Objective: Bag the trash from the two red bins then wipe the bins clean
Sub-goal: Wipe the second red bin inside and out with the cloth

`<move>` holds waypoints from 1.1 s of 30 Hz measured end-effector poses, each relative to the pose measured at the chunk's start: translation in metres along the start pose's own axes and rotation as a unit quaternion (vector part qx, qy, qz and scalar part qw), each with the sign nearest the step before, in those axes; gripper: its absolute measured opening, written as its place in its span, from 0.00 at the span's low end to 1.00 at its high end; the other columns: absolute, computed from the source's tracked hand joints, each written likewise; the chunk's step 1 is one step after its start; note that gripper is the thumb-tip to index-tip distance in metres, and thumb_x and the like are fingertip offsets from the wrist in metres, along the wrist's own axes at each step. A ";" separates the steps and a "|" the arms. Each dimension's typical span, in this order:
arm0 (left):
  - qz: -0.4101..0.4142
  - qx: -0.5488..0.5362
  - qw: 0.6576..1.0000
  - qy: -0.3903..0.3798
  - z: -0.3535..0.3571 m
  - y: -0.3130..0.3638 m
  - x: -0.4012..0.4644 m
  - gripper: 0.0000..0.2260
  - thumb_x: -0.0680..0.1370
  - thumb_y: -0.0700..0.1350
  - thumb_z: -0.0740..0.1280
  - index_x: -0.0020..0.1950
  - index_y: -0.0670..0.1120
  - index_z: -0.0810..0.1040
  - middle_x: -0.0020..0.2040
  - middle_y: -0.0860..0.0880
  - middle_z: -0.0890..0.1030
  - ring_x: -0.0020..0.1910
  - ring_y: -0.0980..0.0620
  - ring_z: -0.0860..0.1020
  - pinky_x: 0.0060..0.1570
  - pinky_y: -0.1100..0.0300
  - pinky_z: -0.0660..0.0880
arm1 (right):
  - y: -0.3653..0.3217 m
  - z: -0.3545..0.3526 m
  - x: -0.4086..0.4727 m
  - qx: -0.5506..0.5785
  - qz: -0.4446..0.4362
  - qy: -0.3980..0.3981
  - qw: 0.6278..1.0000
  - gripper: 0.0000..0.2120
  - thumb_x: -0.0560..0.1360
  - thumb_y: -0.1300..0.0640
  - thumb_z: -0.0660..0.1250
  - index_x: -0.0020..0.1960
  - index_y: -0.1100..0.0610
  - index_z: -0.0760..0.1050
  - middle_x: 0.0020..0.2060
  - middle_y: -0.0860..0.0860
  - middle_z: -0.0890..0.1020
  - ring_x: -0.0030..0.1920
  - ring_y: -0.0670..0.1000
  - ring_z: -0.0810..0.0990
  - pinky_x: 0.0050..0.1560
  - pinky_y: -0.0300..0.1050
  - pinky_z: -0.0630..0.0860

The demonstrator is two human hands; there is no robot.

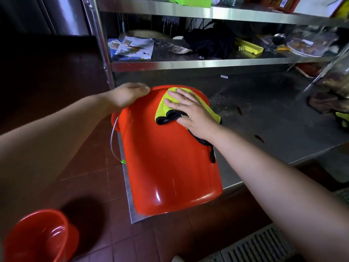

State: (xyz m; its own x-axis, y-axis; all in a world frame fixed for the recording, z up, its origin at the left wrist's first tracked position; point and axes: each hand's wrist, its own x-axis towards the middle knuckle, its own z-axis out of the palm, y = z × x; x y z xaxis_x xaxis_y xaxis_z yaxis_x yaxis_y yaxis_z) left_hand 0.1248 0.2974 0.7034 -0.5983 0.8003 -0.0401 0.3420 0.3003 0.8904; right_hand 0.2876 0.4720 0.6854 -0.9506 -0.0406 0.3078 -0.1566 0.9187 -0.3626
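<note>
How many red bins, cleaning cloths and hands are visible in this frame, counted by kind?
Red bins: 2, one lying on its side on the steel shelf and one standing on the floor
Yellow cloth: 1
Hands: 2, the left hand on the bin's rim and the right hand pressing the cloth
Total: 5

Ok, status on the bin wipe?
Left hand steadies bin, on its side on the steel table. Right hand presses cloth flat on it. Second bin on floor. Nothing blocking.
</note>
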 end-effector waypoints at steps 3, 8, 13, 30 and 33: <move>-0.030 -0.021 0.999 0.019 -0.004 -0.025 -0.010 0.14 0.80 0.55 0.58 0.56 0.48 0.76 0.55 0.47 0.80 0.52 0.53 0.78 0.57 0.57 0.72 | -0.005 -0.002 -0.014 0.015 0.014 -0.005 1.000 0.27 0.75 0.67 0.62 0.72 0.52 0.64 0.75 0.50 0.60 0.76 0.51 0.48 0.75 0.54 0.46; -0.030 0.056 0.995 0.079 0.006 -0.026 0.001 0.21 0.78 0.61 0.57 0.63 0.49 0.75 0.56 0.50 0.77 0.55 0.53 0.74 0.55 0.60 0.66 | -0.025 0.006 -0.068 -0.013 -0.006 -0.028 0.999 0.28 0.72 0.64 0.64 0.72 0.53 0.65 0.74 0.51 0.61 0.76 0.54 0.50 0.75 0.58 0.46; -0.035 0.115 0.990 0.074 0.013 -0.016 0.011 0.25 0.77 0.64 0.55 0.66 0.48 0.74 0.65 0.46 0.75 0.63 0.49 0.72 0.57 0.61 0.62 | -0.047 0.019 -0.149 -0.072 -0.073 -0.093 0.990 0.20 0.79 0.52 0.56 0.69 0.53 0.69 0.72 0.51 0.64 0.75 0.59 0.54 0.72 0.64 0.51; -0.012 0.207 0.967 0.151 0.017 -0.006 0.003 0.21 0.79 0.60 0.54 0.42 0.48 0.79 0.42 0.49 0.78 0.45 0.48 0.74 0.45 0.58 0.64 | -0.019 -0.007 0.006 -0.074 -0.050 -0.038 0.995 0.24 0.75 0.62 0.65 0.70 0.52 0.68 0.72 0.48 0.66 0.75 0.52 0.56 0.75 0.53 0.48; -0.033 0.218 0.962 0.158 0.012 -0.008 0.003 0.21 0.78 0.62 0.53 0.38 0.49 0.76 0.34 0.54 0.75 0.38 0.50 0.72 0.41 0.58 0.63 | -0.026 0.004 -0.001 -0.054 -0.047 -0.033 0.997 0.23 0.76 0.60 0.66 0.70 0.52 0.69 0.73 0.49 0.65 0.76 0.52 0.53 0.75 0.52 0.45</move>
State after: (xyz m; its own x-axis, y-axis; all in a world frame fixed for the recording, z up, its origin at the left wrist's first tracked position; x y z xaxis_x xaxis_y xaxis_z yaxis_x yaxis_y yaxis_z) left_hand 0.1293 0.3037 0.6905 -0.7964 0.5944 0.1114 0.5258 0.5896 0.6131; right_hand 0.2917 0.4469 0.6912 -0.9491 -0.1515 0.2762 -0.2198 0.9465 -0.2362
